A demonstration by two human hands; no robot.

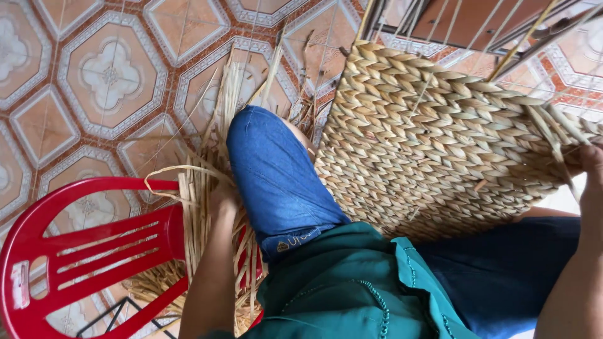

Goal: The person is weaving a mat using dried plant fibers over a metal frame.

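A woven basket (427,144) of thick braided dried fibre rests against my knee in blue jeans (276,176), with loose upright strands sticking out along its far edge. My right hand (592,164) grips the basket's rim at the right edge of view. My left hand (223,196) reaches down beside the knee into a bundle of dried strands (200,207). Its fingers close around some of them, though the straw partly hides them. One strand loops out to the left of that hand.
A red plastic chair (81,251) stands at lower left with the strand bundle lying across its seat. The floor is patterned orange and white tile (107,75). A metal wire frame (477,25) stands at the top right behind the basket.
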